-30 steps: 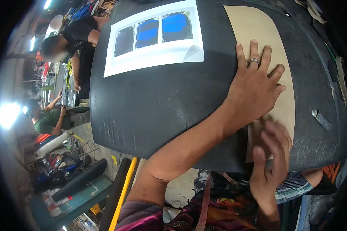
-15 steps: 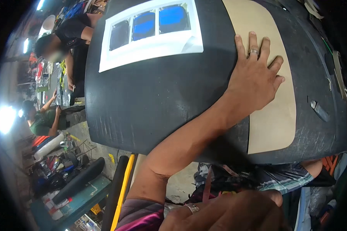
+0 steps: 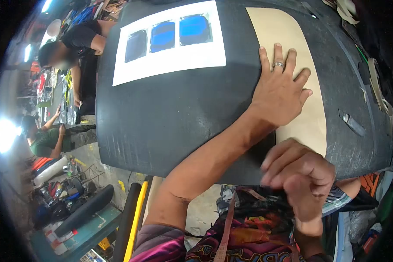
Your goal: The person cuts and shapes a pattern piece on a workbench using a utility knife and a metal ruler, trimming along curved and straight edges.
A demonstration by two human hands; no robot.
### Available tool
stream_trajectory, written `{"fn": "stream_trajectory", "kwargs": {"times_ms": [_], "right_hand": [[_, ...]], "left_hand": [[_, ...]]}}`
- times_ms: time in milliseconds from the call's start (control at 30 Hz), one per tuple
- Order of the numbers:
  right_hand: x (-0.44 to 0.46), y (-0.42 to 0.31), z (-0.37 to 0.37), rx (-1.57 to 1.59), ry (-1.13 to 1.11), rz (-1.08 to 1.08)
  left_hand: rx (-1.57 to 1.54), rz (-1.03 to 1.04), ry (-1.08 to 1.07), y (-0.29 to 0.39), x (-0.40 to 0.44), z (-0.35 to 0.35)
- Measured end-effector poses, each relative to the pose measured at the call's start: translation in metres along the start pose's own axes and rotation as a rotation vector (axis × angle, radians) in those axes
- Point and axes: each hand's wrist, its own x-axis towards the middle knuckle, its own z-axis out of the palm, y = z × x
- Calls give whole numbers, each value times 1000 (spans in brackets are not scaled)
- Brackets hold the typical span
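Note:
My left hand (image 3: pixel 280 96) lies flat on a tan sheet (image 3: pixel 303 113) with its fingers spread, a ring on one of them. The sheet is long with rounded corners and rests on a dark, scuffed tabletop (image 3: pixel 170 109). Over the sheet's near end is my right hand (image 3: pixel 303 170), its fingers curled and partly smeared by motion. Whether it touches the sheet or holds anything cannot be made out. To the right of the sheet lies a small cutter-like tool (image 3: pixel 353 124).
A white paper (image 3: pixel 170 67) with three dark and blue panels lies at the far left of the tabletop. Two people (image 3: pixel 48 139) work off to the left. Beside the table stand a yellow-edged bar (image 3: pixel 137 218) and a teal bench (image 3: pixel 78 236). A pinkish tape (image 3: pixel 227 231) hangs over my shirt.
My right hand has moved from close under the camera up and forward to the sheet's near end. My left hand stays flat on the sheet, and the view has shifted slightly.

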Motion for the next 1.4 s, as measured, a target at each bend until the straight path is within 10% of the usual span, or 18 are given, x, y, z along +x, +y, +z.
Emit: {"fn": "stream_trajectory", "kwargs": {"times_ms": [100,233,1400], "right_hand": [[-26,11,-22,-871,100,-31],[-57,15,-43,-1087,-126,187],[-42,61,-33,-1207,57,215]], "left_hand": [[5,16,10,-1,1,2],[14,9,12,0,0,4],[-57,-8,-72,-6,-1,-6]]}}
